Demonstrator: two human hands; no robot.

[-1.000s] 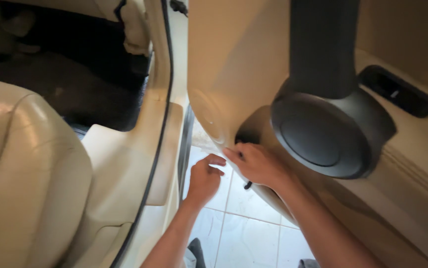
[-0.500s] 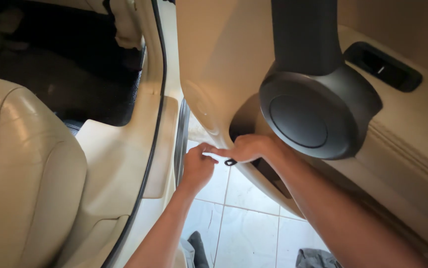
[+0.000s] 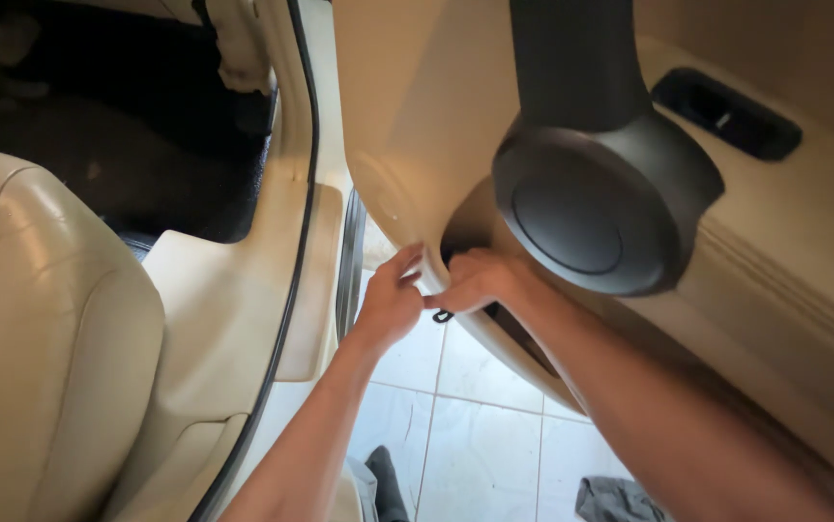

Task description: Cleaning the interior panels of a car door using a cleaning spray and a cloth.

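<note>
The 2 hands meet at the bottom front corner of the car door panel [image 3: 417, 126]. The right hand [image 3: 475, 280] is curled, with its fingers together, pinched on the lower edge of the panel. A small black loop [image 3: 443, 315] sticks out just under those fingertips. It looks like a thin clip or a bit of cord, but it is too small to tell which. I cannot tell if the fingers grip it or only touch it.

The left hand [image 3: 390, 302] is right beside the right one, almost touching it. Its fingers are a little apart and point up at the panel edge just above them. It holds nothing that I can see.

The right hand is nearer to the loop. The loop hangs down from the fingers, toward the white floor tiles [image 3: 475, 435].

Up and to the right of the fingers is a round dark speaker cover [image 3: 581, 217], smooth hard plastic. The panel is smooth, cream and hard, and its edge runs slanting down to the right from the fingers. Far left of the hands is a soft, shiny cream seat [image 3: 40, 338].
</note>
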